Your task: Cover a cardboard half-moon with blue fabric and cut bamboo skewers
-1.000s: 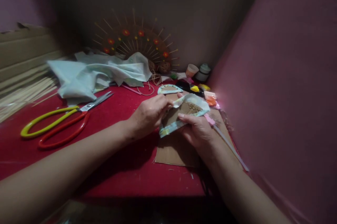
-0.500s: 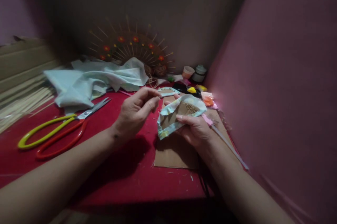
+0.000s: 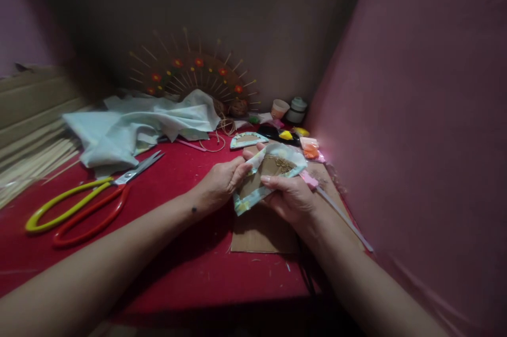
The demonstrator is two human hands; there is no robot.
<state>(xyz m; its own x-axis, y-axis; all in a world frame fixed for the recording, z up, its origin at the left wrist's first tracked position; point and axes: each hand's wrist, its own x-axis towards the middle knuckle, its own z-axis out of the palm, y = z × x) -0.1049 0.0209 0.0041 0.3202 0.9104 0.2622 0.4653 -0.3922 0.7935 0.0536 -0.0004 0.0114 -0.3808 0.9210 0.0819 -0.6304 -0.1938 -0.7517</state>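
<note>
Your right hand [image 3: 293,199] cradles the fabric-wrapped cardboard piece [image 3: 265,176] from below, fingers clamped; left hand [image 3: 219,184] pinches its edge, pressing the fabric fold flat. Scissors [image 3: 87,199] lie well apart.

Head view. Both hands hold a fabric-wrapped cardboard piece [image 3: 266,176] above a cardboard sheet [image 3: 261,231] lying on the red table [image 3: 190,263] near its right edge. The left hand [image 3: 219,184] pinches the piece's left edge; the right hand [image 3: 291,199] supports it from below, thumb on top. Yellow-and-red scissors [image 3: 87,202] lie toward the left edge; pale cloth [image 3: 134,125] is heaped toward the far edge, before a stick fan [image 3: 190,75].
</note>
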